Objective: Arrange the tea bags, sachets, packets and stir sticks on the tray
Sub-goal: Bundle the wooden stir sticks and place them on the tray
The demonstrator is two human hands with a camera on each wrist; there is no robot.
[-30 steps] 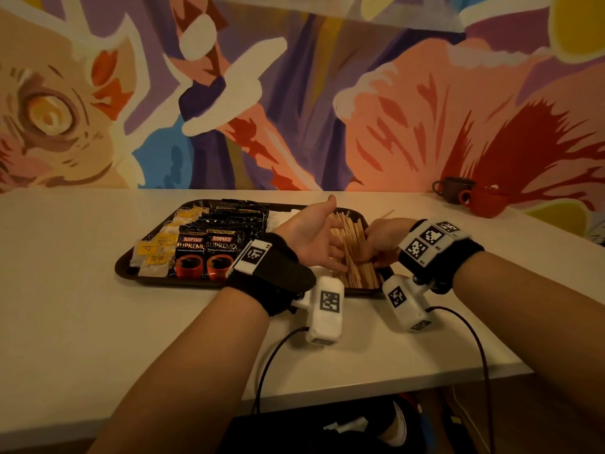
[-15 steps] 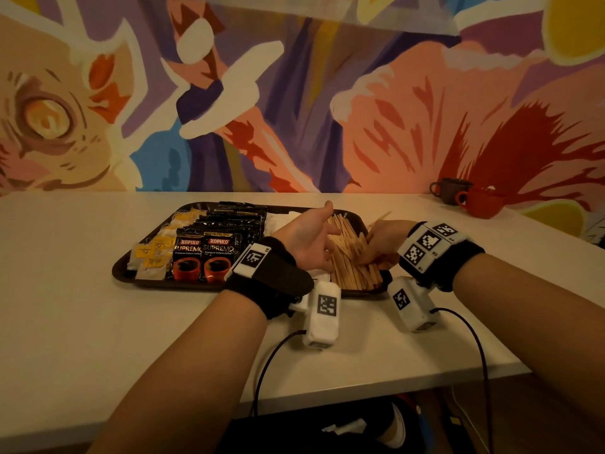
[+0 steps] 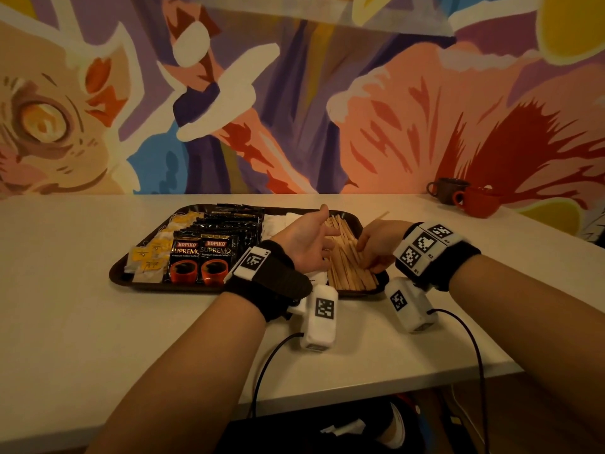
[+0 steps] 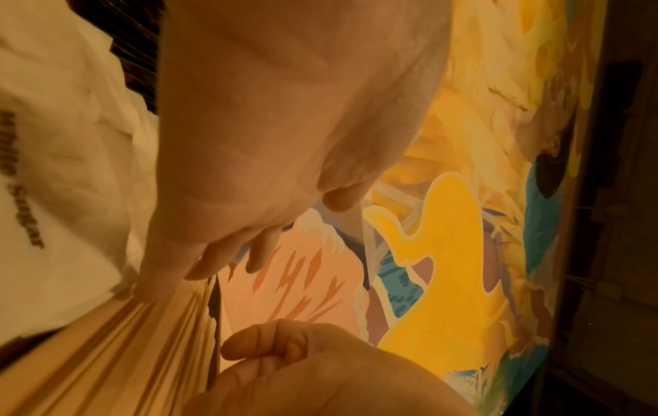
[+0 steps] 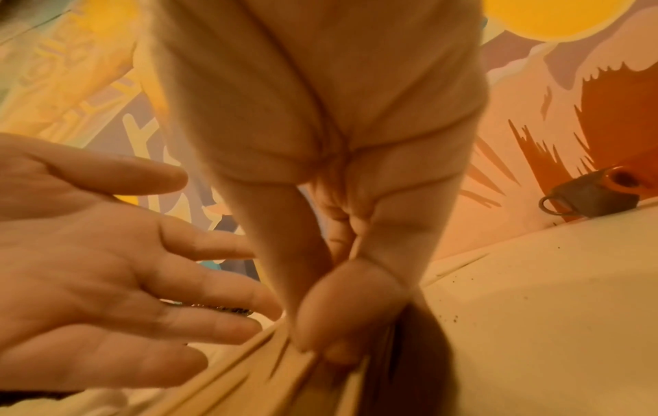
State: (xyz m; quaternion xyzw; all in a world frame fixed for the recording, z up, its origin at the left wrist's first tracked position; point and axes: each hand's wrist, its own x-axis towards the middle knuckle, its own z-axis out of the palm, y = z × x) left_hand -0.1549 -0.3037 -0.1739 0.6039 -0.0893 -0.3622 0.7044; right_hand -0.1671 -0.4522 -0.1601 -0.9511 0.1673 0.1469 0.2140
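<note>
The stir sticks point(image 3: 348, 257) are seen to be of pale, bare wood, matt and smooth, with flat faces. The coffee packets point(image 3: 203, 257) are made of glossy black foil or plastic film, on which highlights are caught. The tea bags point(image 3: 147, 260) are of thin, matt paper with yellow paper tags. The sugar sachets point(image 4: 64, 169) are of white matt paper, slightly crumpled. The tray point(image 3: 124, 280) is dark, with a dull sheen; its material cannot be told. The table point(image 3: 98, 339) is smooth and matt, off-white. The two cups point(image 3: 471, 199) look glazed, like ceramic. The wall point(image 3: 327, 109) is covered in flat, matt paint.
</note>
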